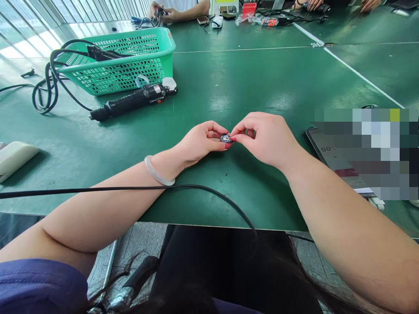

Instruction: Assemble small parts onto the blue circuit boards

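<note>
Gripping the part in left hand fingers, presumably for steadiness; right hand fingers pinch its 3 o'clock edge; tool at 10 o'clock.

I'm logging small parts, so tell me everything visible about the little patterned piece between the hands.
The little patterned piece is dark with pale patches, possibly a circuit board; material and finer parts are too small to tell. The left hand holds it above the green table; the right hand's fingertips meet its right edge.
</note>
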Demonstrator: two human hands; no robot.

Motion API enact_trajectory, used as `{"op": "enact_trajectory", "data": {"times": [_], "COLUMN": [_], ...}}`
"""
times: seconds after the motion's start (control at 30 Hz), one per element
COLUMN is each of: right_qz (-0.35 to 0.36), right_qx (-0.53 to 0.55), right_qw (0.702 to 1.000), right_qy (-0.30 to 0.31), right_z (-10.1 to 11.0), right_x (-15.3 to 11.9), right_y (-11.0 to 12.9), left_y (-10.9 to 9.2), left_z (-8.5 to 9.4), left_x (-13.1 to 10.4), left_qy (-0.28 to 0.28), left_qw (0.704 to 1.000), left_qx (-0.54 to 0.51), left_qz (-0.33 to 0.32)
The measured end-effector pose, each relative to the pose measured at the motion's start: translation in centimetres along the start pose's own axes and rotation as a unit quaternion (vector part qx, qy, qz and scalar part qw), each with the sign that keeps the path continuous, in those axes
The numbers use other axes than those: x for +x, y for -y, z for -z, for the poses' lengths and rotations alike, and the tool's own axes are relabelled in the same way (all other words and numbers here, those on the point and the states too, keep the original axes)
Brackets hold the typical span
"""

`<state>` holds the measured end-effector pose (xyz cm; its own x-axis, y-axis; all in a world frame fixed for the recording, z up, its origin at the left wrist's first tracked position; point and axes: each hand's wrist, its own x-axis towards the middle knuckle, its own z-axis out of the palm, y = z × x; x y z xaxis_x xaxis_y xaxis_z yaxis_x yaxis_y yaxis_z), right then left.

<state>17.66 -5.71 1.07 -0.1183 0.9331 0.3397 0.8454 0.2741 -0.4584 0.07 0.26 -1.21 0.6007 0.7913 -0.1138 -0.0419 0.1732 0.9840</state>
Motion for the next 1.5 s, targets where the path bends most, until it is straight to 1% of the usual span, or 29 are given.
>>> {"op": "enact_trajectory", "data": {"times": [0.23, 0.47, 0.63, 0.8, 0.93, 1.0, 1.1, 1.2, 1.33, 1.5], "right_qz": [0.003, 0.015, 0.015, -0.009, -0.046, -0.071, -0.096, -0.105, -0.096, -0.068], "right_qx": [0.003, -0.024, -0.016, -0.011, -0.023, -0.022, -0.015, -0.012, -0.008, 0.008], "right_qw": [1.0, 0.999, 0.999, 1.0, 0.999, 0.997, 0.995, 0.994, 0.995, 0.997], "right_qy": [-0.008, 0.021, 0.025, 0.017, -0.003, -0.011, -0.015, -0.024, -0.035, -0.043], "right_z": [0.2, 0.1, -0.1, -0.1, -0.5, -0.7, -1.1, -1.3, -1.4, -1.6], "right_x": [-0.1, -0.1, -0.1, 0.1, 0.4, 0.5, 0.5, 0.5, 0.6, 0.6], "right_y": [-0.3, -0.9, -0.8, -0.8, -1.7, -2.2, -2.6, -2.6, -2.3, -1.8], "left_y": [-0.1, -0.2, -0.4, -0.6, -0.6, -0.6, -0.6, -0.7, -0.8, -0.7], "left_z": [-0.1, 0.0, -0.1, -0.3, -0.4, -0.4, -0.4, -0.4, -0.4, -0.4], "left_x": [-0.1, 0.0, 0.0, -0.2, -0.4, -0.4, -0.4, -0.4, -0.4, -0.3], "left_qy": [0.0, -0.005, -0.005, -0.014, -0.047, -0.054, -0.05, -0.039, -0.033, -0.023], "left_qw": [1.0, 1.0, 1.0, 0.999, 0.998, 0.998, 0.998, 0.999, 0.999, 0.998], "left_qx": [-0.004, -0.003, 0.003, -0.007, -0.025, -0.027, -0.019, -0.008, -0.003, -0.028], "left_qz": [0.005, 0.013, 0.02, 0.032, 0.027, 0.021, 0.021, 0.024, 0.03, 0.043]}}
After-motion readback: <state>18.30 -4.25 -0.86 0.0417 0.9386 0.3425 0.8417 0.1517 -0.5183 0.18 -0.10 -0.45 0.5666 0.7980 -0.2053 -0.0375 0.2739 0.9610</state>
